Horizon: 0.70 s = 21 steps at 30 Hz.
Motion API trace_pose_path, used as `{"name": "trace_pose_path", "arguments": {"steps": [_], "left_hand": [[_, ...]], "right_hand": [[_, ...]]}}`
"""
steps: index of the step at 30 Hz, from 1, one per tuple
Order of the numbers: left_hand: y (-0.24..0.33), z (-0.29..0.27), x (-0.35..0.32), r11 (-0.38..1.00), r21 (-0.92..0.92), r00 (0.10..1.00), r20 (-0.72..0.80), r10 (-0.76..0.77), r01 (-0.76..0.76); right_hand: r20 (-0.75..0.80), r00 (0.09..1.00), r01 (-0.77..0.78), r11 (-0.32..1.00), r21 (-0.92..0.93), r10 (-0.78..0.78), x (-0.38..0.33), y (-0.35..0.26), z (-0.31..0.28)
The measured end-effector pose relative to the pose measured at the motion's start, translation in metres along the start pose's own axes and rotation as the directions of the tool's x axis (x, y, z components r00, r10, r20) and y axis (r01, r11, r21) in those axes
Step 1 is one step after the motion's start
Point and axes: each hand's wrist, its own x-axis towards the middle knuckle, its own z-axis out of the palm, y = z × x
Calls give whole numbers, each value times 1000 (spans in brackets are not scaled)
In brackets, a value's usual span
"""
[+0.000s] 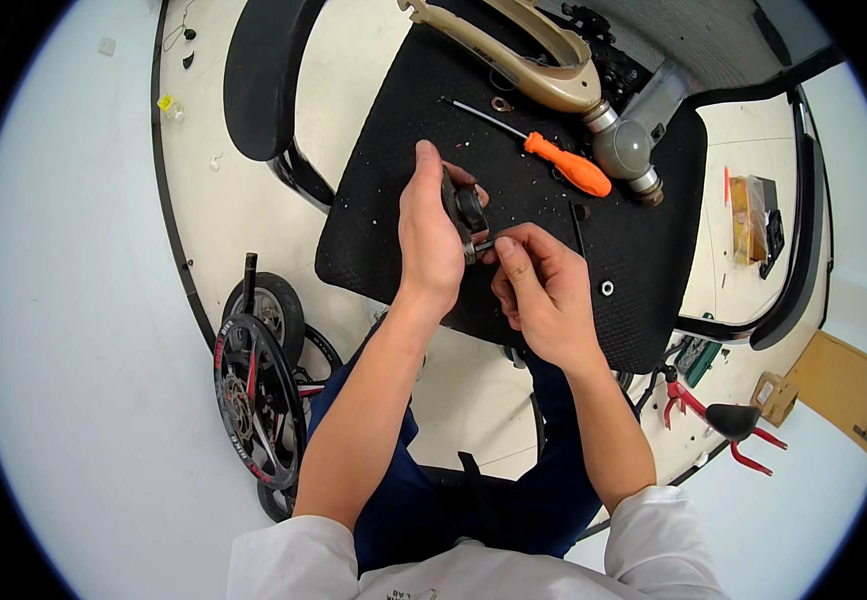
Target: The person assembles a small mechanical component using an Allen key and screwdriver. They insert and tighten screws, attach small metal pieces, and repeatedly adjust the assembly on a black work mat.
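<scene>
My left hand [428,235] is wrapped round a dark metal part with a round black knob [470,208], much like a bicycle brake caliper; the palm hides its left side. Against the part's lower end, my right hand [554,295] pinches a thin dark rod [485,245] between thumb and forefinger. Only a short length of the rod shows, so I cannot tell whether it is a bolt or a key. Both hands are over the near part of a black chair seat [374,225]. Beyond them lies a screwdriver with an orange handle [569,165], its tip toward the upper left.
A beige bicycle fork [514,65] and a grey jointed tube [624,145] lie at the seat's far side. Near my right hand are a hex nut [608,288] and a thin black tool [578,230]. Armrests [262,80] flank the seat. Wheels [259,400] stand at lower left.
</scene>
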Motion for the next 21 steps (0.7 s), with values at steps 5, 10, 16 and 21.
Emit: {"name": "trace_pose_path", "arguments": {"steps": [5, 10, 16, 21], "left_hand": [[2, -1, -7, 941, 190, 958, -2, 286, -280], [-2, -12, -6, 596, 384, 694, 204, 691, -706], [4, -6, -5, 999, -43, 999, 35, -10, 12], [10, -11, -2, 940, -194, 939, 257, -227, 280]], "right_hand": [[-14, 998, -60, 998, -7, 60, -1, -1, 5], [98, 954, -295, 941, 167, 282, -2, -10, 3], [-28, 942, 307, 892, -333, -334, -2, 9, 10], [146, 948, 313, 907, -282, -282, 0, 1, -14]]}}
